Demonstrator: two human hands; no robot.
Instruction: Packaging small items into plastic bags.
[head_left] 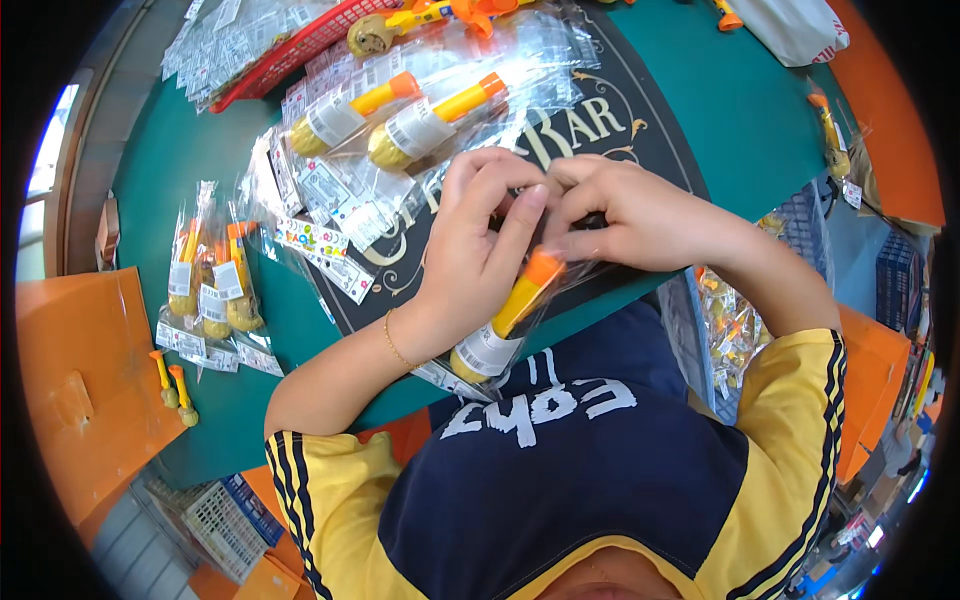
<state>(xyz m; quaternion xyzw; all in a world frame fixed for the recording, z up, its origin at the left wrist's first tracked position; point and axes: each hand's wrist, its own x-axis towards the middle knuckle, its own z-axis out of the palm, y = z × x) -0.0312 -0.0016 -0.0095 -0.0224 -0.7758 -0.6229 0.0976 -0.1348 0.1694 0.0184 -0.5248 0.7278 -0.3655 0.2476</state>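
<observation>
My left hand (478, 245) and my right hand (625, 215) meet above the near part of a dark printed mat. Fingers of both are pinched together at the mouth end of a clear plastic bag. Inside it is a stick-shaped toy (517, 308) with an orange tip, a yellow shaft and a round gold end; a white label wraps round it. The toy slants down toward my chest, over the table edge. What the fingertips do is partly hidden. Beyond my hands, two similar bagged toys (402, 143) lie on a pile of clear bags (545, 70).
Several bagged toys (213, 285) lie at the left of the green table (150, 220), near two loose toys (178, 390). Printed cards (340, 200) sit beside the bags. A red basket (300, 48) stands at the far left. Another bagged toy (832, 140) rests at the right edge.
</observation>
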